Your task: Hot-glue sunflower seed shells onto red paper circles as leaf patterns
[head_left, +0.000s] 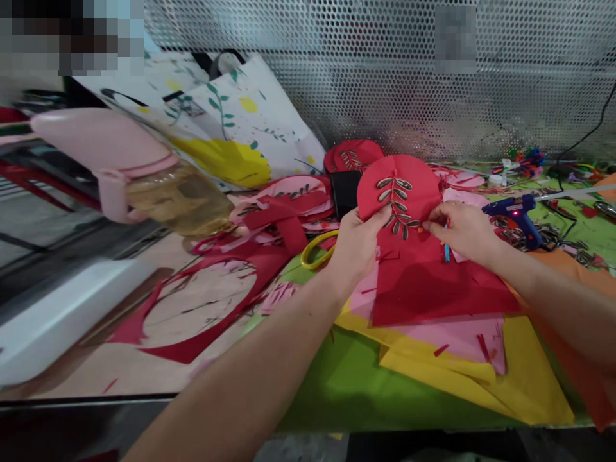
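Observation:
My left hand (360, 240) is closed on a round red paper disc (418, 183), its thumb over the front. On the disc, dark striped seed shells (399, 205) sit in pairs along a thin red stem, like a leafy twig. My right hand (457, 228) is at the disc's lower right edge with thumb and fingertips pinched together. What lies in that pinch, if anything, is too small to make out. Beneath both hands, a red paper sheet (433, 295) lies over pink and yellow sheets. A blue glue gun (513, 210) with a lit red light rests right of my right hand.
Other decorated discs (353, 154) lie behind. To the left are a red paper frame (183, 350) with a round hole, a pink-lidded bottle (178, 199) and a floral bag (264, 109). A yellow loop handle (312, 253) shows beside my left wrist. Perforated metal panel (337, 70) stands behind.

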Available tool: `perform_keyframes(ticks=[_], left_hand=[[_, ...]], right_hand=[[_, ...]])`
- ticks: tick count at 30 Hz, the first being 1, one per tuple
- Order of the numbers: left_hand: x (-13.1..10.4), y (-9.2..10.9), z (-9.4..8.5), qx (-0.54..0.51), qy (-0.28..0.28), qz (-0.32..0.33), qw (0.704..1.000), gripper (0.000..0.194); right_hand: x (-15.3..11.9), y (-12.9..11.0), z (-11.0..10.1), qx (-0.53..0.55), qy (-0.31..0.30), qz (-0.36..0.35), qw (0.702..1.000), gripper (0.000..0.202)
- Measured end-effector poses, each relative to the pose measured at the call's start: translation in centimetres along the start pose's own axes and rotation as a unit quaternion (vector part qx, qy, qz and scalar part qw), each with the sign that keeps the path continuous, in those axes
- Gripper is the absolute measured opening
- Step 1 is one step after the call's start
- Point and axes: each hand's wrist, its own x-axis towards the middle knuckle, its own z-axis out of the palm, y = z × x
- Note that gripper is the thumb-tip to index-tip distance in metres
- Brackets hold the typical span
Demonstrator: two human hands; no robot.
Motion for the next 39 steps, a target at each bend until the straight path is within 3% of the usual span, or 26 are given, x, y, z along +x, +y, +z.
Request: perform_keyframes(ticks=[7, 14, 29, 34, 39], left_hand=[[-0.6, 0.3, 0.5, 0.012, -0.009, -0.014, 1.000, 0.021], [-0.4, 0.3, 0.4, 0.005, -0.003, -0.009, 1.000, 0.022], [0.4, 0.3, -0.2, -0.025, 0.028, -0.003, 0.999, 0.027], [0.5, 0.4, -0.1, -0.022, 0.026, 0.002, 0.999, 0.026], [0.4, 0.2, -0.1, -0.012, 0.011, 0.009, 1.000, 0.024]], right_hand=[[-0.1, -0.2, -0.1, -0.059, -0.037, -0.007, 0.998, 0.024], [-0.1, 0.2, 0.3, -0.074, -0.009, -0.025, 0.997, 0.019], [1.1, 2.5, 0.0, -0.073, 0.042, 0.044, 0.995, 0.015], [1.9, 3.3, 0.8, 0.094, 0.004, 0.058, 0.994, 0.010], [1.5, 2.2, 1.2, 0.315, -0.101, 0.136, 0.934, 0.031]])
